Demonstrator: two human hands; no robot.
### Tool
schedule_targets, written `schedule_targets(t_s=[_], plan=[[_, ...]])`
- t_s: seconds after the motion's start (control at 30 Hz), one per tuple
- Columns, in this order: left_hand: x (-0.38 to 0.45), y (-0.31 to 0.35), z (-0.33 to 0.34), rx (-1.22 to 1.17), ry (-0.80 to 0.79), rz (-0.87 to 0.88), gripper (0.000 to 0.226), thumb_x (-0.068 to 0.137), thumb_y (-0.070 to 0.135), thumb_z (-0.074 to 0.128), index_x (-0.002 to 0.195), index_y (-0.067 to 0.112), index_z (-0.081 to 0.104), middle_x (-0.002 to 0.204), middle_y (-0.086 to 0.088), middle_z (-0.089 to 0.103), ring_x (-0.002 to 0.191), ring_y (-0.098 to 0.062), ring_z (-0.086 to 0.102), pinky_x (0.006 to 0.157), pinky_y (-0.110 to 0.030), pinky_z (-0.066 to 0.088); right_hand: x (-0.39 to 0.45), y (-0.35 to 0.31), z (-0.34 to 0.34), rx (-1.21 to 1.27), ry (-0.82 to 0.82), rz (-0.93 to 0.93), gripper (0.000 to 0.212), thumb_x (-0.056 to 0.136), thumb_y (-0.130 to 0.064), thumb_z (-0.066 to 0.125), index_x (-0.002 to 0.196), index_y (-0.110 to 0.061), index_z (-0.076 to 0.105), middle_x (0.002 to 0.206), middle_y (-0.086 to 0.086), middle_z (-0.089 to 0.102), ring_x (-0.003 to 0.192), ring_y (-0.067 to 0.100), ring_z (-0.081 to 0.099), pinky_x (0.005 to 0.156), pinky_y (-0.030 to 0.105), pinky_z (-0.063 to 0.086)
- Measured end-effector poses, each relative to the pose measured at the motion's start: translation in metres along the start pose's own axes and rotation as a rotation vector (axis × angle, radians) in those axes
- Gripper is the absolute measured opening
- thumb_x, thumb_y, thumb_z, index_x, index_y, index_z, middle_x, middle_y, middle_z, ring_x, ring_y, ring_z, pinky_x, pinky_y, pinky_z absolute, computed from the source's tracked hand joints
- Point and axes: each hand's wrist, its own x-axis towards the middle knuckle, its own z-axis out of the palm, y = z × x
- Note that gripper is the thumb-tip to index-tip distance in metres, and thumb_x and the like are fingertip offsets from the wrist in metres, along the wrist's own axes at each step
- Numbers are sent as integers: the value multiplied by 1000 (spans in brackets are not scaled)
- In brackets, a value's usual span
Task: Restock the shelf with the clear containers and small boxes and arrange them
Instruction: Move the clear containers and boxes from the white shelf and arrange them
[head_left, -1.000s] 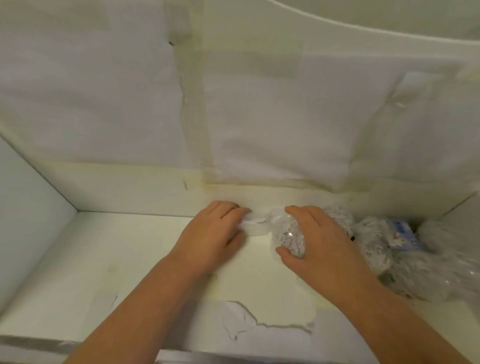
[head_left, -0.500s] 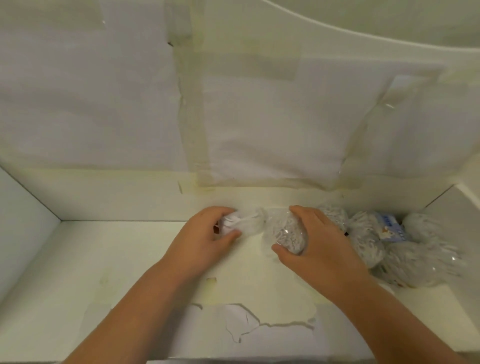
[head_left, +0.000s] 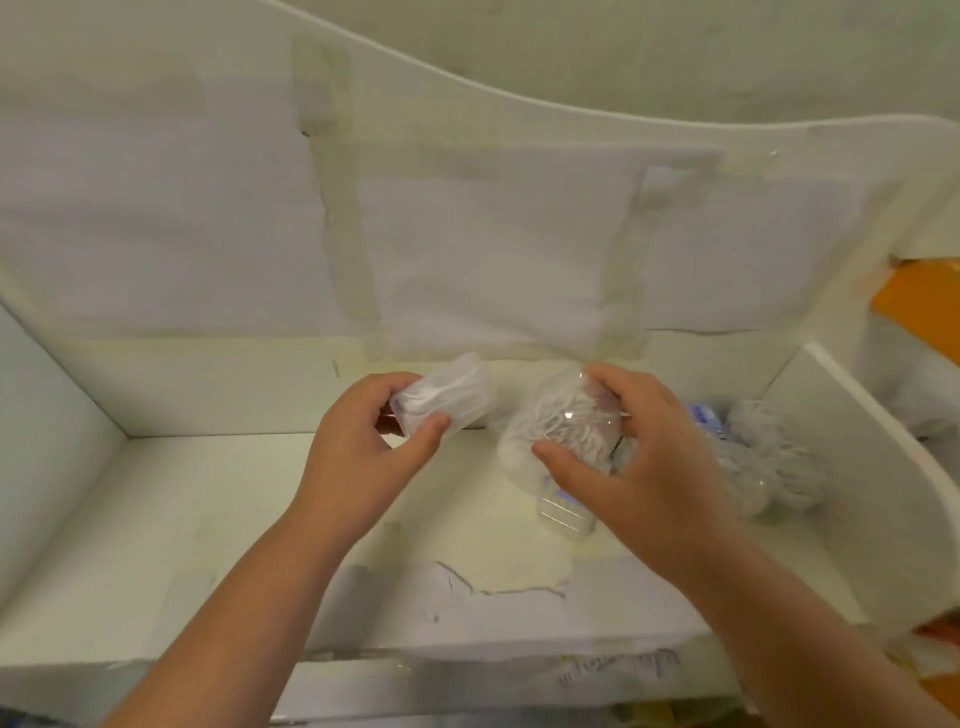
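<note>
My left hand (head_left: 363, 441) grips a small translucent white box (head_left: 447, 397) and holds it tilted just above the white shelf floor (head_left: 171, 519). My right hand (head_left: 639, 467) is wrapped around a round clear container (head_left: 561, 431) filled with white sticks, lifted off the floor near the shelf's middle. The two items are a short gap apart. More clear containers (head_left: 769, 462) of the same kind lie bunched in the back right corner, one with a blue label (head_left: 706, 418).
The shelf's back wall (head_left: 493, 270) is covered with taped white paper. White side walls (head_left: 47, 426) close in left and right. The floor covering is torn near the front edge (head_left: 483, 582). An orange surface (head_left: 919, 306) shows beyond the right wall.
Both hands have lifted their items off the back of the shelf floor and drawn them toward me; the box and container have moved apart. The view has pulled back.
</note>
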Motion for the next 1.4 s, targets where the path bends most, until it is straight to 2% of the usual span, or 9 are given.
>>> schedule_targets(t_s=[0.3,0.43,0.57,0.7,0.83,1.03,1.13,1.27,1.4], plan=[[-72,101,64,-14,-22,117,30,79,24,76,104,33,62,97,14,66,83,-5,62,73,-19,48,-100,21,-122,-40,114,40,71,72,-52,76,134,-35,46,115,-25,49,107,-9,48,87,1,35],[-121,155,103,-50,-90,161,31,79,23,77,101,39,61,96,15,66,84,-4,62,73,-20,45,-161,36,-186,-41,140,81,73,71,-56,72,136,-40,43,116,-30,48,111,-6,48,87,7,40],[-166,204,149,-119,-171,204,29,77,35,77,100,45,61,97,15,67,86,-5,62,73,-20,44,-214,58,-247,-72,187,130,69,72,-55,73,133,-44,42,117,-30,47,110,-8,48,84,4,41],[-202,252,200,-164,-269,248,29,80,31,76,97,49,59,94,20,65,87,-2,61,72,-17,44,-262,85,-307,-146,255,227,71,73,-57,72,135,-42,41,115,-30,47,105,-10,47,77,5,41],[-224,294,253,-231,-367,297,29,74,50,69,102,43,62,96,18,66,87,-6,64,73,-24,49,-299,114,-357,-181,347,338,75,73,-60,72,139,-41,42,115,-33,45,105,-12,46,78,8,38],[-239,341,326,-263,-406,290,31,78,48,72,106,41,61,101,17,65,92,-3,62,77,-25,51,-321,160,-409,-173,416,465,77,72,-62,71,140,-44,38,119,-37,38,110,-6,45,93,22,44],[-234,356,364,-257,-389,278,31,79,47,71,107,41,61,101,16,65,92,-3,62,76,-26,51,-317,187,-426,-175,410,485,77,73,-62,71,140,-46,37,115,-44,35,111,-7,43,94,22,42],[-223,369,410,-265,-361,245,31,79,45,70,108,40,60,103,14,64,91,-1,61,76,-26,50,-300,230,-447,-199,399,511,77,74,-62,72,140,-47,36,124,-33,42,113,-6,43,95,21,39],[-206,381,448,-249,-332,200,28,79,42,71,104,44,59,99,16,63,86,6,58,70,-14,45,-274,271,-468,-204,329,533,76,76,-59,73,140,-47,35,133,-29,42,119,-3,43,98,24,40]])
